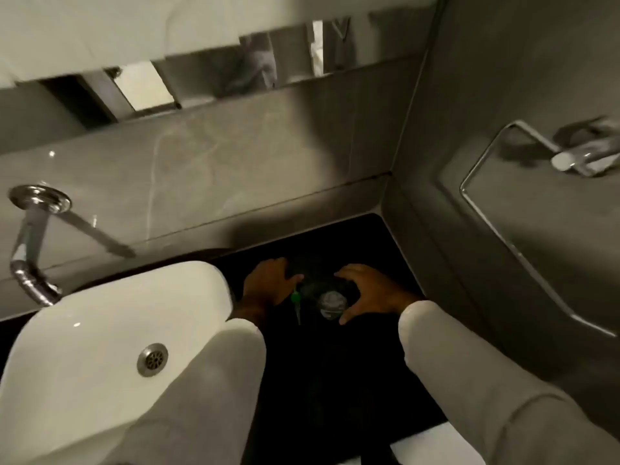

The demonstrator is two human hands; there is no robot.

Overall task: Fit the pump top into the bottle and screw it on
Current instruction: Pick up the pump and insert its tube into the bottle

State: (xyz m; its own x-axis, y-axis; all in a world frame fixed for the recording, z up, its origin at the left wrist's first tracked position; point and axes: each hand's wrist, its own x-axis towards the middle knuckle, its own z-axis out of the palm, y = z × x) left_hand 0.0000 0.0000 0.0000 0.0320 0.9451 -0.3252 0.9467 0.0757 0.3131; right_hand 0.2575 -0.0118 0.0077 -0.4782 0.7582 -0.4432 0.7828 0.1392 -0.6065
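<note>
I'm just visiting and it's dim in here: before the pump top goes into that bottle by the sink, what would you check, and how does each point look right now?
1. Pump top in hand: ok. The left hand holds the pump top, its green part and tube showing below the fingers.
2. Bottle steadied: cannot tell. The right hand curls beside the bottle, but contact is unclear.
3. Bottle mouth open and facing up: ok, it seems so, though blurred.
4. Tube lined up with the mouth: not ok. It hangs to the left of the bottle.
5. Bottle on firm footing: ok. It stands on the dark counter, apart from the sink.
</note>
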